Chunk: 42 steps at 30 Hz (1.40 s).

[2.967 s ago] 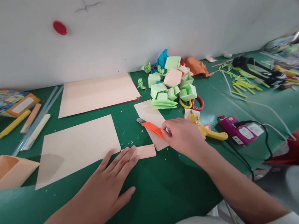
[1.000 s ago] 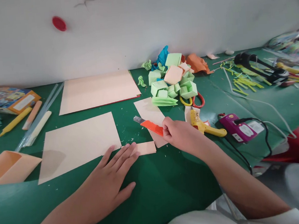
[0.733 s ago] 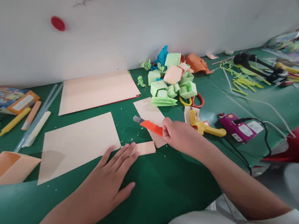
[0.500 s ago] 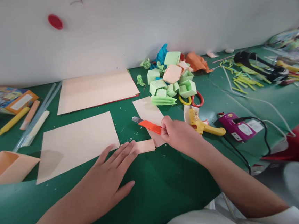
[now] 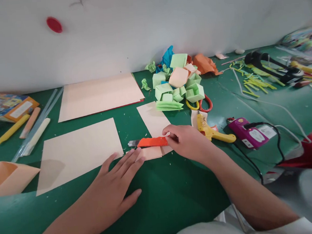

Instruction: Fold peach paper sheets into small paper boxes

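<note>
My left hand (image 5: pixel 113 190) lies flat and open on the green table, its fingertips on the near end of a small peach paper strip (image 5: pixel 150 153). My right hand (image 5: pixel 188 141) is closed on the rear of an orange utility knife (image 5: pixel 150 142). The knife lies almost level just above the strip, its metal tip pointing left. Under the knife and hand is a larger peach paper piece (image 5: pixel 153 121). A big peach sheet (image 5: pixel 79 151) lies left of the strip, touching my left fingers.
Another large peach sheet (image 5: pixel 99 96) lies at the back. Folded green and peach paper pieces (image 5: pixel 179 87) are piled above red and yellow scissors (image 5: pixel 201 105). A yellow glue gun (image 5: pixel 213 130), a purple glue gun (image 5: pixel 246 136) with black cord, glue sticks (image 5: pixel 34 129) and a folded peach paper (image 5: pixel 5 177) surround them.
My right hand has swung the knife from a diagonal over the larger piece to nearly level and leftward, just above the small strip. My left hand has stayed put.
</note>
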Each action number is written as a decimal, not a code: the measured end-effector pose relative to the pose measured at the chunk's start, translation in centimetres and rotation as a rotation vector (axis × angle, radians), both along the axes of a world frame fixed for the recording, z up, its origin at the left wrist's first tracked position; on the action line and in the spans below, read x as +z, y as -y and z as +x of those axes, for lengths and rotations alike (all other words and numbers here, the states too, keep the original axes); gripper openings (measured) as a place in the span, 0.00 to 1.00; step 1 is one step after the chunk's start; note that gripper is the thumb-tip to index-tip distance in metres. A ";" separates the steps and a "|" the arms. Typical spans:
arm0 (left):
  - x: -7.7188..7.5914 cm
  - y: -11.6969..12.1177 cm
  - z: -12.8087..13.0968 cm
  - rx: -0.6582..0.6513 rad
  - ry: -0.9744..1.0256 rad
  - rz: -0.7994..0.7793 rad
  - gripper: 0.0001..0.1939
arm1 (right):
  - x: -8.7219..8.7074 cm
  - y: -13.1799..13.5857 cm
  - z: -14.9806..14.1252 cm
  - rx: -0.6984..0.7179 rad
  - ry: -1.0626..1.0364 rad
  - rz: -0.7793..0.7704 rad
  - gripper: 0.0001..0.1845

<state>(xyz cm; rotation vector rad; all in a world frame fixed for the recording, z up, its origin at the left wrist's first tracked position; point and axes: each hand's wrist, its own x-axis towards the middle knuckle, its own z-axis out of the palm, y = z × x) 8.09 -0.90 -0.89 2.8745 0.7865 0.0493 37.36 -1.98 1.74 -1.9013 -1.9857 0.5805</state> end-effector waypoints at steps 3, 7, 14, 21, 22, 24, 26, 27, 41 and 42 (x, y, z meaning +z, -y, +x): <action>0.0 0.1 0.2 -0.007 0.002 0.010 0.36 | -0.2 0.0 -0.1 0.074 0.019 0.069 0.10; -0.2 0.9 0.8 0.028 0.046 0.061 0.33 | -0.3 -0.3 -0.3 0.130 0.039 0.109 0.11; 1.2 2.1 2.6 0.059 -0.008 0.145 0.26 | 0.0 -0.7 -0.9 0.168 0.253 0.136 0.13; 1.7 0.6 4.7 0.015 -0.007 0.042 0.19 | 0.0 -0.5 -1.4 0.213 0.415 0.143 0.14; 1.7 0.5 4.8 0.018 0.006 0.034 0.18 | -0.1 -0.5 -1.3 0.224 0.414 0.143 0.14; 1.7 0.4 4.9 0.025 0.012 0.027 0.18 | -0.3 -0.5 -1.1 0.243 0.386 0.148 0.13; 1.7 0.4 4.9 0.026 0.001 0.028 0.18 | -0.4 -0.5 -0.8 0.239 0.322 0.138 0.12; 1.7 0.4 4.8 0.026 -0.004 0.027 0.18 | -0.3 -0.5 -0.7 0.224 0.277 0.126 0.11; 1.3 -1.0 4.7 -0.013 0.024 -0.062 0.19 | 0.6 -1.1 1.3 -0.050 0.004 0.162 0.12; 1.2 -1.2 4.8 -0.022 0.038 -0.061 0.19 | 0.6 -1.0 1.2 0.001 0.005 0.167 0.15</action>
